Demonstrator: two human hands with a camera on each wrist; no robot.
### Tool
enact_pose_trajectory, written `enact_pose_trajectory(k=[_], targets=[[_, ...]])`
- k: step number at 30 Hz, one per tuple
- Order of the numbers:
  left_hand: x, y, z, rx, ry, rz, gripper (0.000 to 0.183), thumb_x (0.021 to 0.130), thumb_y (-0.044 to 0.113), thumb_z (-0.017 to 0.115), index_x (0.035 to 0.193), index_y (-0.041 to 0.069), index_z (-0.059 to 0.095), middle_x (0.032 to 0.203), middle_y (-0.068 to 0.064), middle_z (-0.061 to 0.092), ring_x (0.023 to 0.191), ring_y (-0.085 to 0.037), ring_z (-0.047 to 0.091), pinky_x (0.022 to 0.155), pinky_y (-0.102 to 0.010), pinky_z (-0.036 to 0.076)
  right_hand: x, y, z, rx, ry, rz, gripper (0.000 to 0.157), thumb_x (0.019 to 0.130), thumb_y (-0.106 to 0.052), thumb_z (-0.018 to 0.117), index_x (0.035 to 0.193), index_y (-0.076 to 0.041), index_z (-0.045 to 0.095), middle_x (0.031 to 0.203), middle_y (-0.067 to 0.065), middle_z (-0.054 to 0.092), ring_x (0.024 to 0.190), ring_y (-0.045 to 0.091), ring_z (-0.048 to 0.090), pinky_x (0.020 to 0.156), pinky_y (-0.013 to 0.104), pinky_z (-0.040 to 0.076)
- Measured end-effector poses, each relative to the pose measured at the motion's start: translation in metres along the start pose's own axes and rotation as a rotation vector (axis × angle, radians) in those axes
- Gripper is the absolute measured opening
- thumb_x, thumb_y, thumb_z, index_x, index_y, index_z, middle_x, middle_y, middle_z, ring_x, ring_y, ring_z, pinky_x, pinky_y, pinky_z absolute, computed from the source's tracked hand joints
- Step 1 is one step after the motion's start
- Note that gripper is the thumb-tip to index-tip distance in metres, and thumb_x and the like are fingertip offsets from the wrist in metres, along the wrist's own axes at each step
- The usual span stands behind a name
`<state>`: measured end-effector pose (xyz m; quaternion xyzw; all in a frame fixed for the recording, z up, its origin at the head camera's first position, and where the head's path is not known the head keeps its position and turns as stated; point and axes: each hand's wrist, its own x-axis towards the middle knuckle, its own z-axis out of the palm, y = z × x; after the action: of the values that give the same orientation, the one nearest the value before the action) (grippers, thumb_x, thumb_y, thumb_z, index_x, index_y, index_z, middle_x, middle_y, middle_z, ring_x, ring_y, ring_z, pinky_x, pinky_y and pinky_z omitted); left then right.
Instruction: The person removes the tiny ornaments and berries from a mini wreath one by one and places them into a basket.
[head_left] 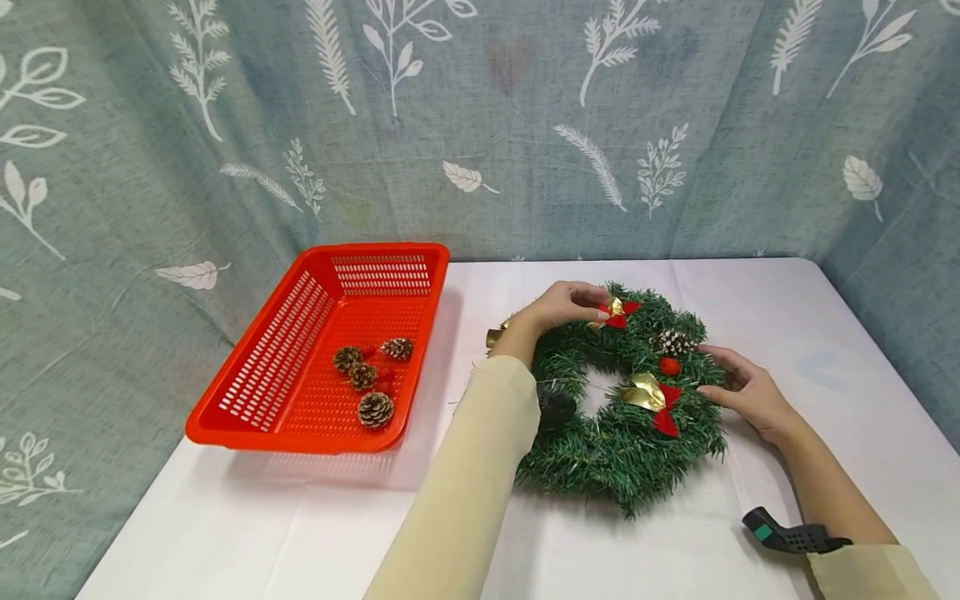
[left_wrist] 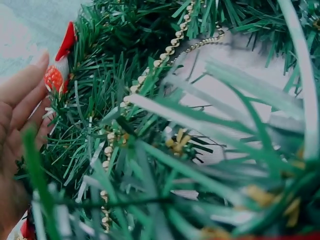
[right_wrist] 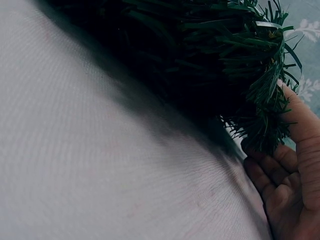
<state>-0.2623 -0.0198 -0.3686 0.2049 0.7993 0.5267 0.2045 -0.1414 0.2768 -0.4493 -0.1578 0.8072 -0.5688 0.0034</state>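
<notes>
Blue-green leaf-print curtain [head_left: 465,158] is hanging behind the white desk [head_left: 810,317]. On my feed the green wreath [head_left: 585,467] is lying on it, approx 4 o'clock in the head view. L hand [head_left: 564,305] is pinching a small red/gold bow [head_left: 618,312] at the wreath's 12; R hand [head_left: 756,400] is gripping its outer edge nr 3. I'm also seeing a 2nd bow [head_left: 651,397] sitting at 3, w/ pinecone [head_left: 676,342] + red ball [head_left: 670,366] nr 2. Red basket [head_left: 330,325] is standing at the wreath's 9, holding more cones [head_left: 375,410].
</notes>
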Motion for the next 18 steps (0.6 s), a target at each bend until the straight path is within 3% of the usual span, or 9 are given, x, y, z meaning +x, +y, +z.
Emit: enact_pose_trajectory(k=[3,7,11,18], targets=[[0.0006,0.0000,0.0007,-0.015,-0.024,-0.005,0.041,0.089,0.004,0.064,0.129,0.001,0.057,0.127,-0.017,0.058,0.112,-0.028,0.058,0.092,-0.028,0.050,0.0004,0.0004,-0.0006,0.012,0.000,-0.008,0.058,0.089,-0.004,0.064,0.140,-0.025,0.046,0.134,-0.026,0.043,0.114,-0.017,0.033,0.088,0.001,0.033],[-0.0006,-0.0016,0.0000,-0.005,0.020,-0.001,0.037,0.088,0.002,0.065,0.124,0.001,0.061,0.120,-0.018,0.062,0.104,-0.028,0.061,0.086,-0.027,0.052,0.0004,0.0003,-0.0005,0.026,-0.001,-0.020,0.058,0.088,-0.003,0.064,0.139,-0.026,0.047,0.135,-0.025,0.044,0.115,-0.017,0.034,0.088,0.001,0.033],[-0.0028,-0.0022,-0.0015,0.015,0.058,0.000,0.030,0.087,0.008,0.068,0.116,0.001,0.066,0.116,-0.015,0.064,0.103,-0.022,0.061,0.085,-0.024,0.051,0.0003,0.0001,-0.0006,0.033,-0.002,-0.020,0.059,0.088,-0.002,0.064,0.139,-0.025,0.047,0.135,-0.024,0.044,0.116,-0.017,0.034,0.090,0.001,0.032],[-0.0049,0.0001,-0.0078,0.011,0.043,-0.005,0.027,0.091,0.014,0.064,0.114,0.001,0.067,0.119,-0.011,0.063,0.108,-0.021,0.059,0.089,-0.026,0.050,0.0004,-0.0008,-0.0006,0.023,-0.005,-0.002,0.058,0.089,-0.004,0.064,0.141,-0.021,0.045,0.138,-0.024,0.041,0.118,-0.015,0.032,0.091,0.001,0.031]])
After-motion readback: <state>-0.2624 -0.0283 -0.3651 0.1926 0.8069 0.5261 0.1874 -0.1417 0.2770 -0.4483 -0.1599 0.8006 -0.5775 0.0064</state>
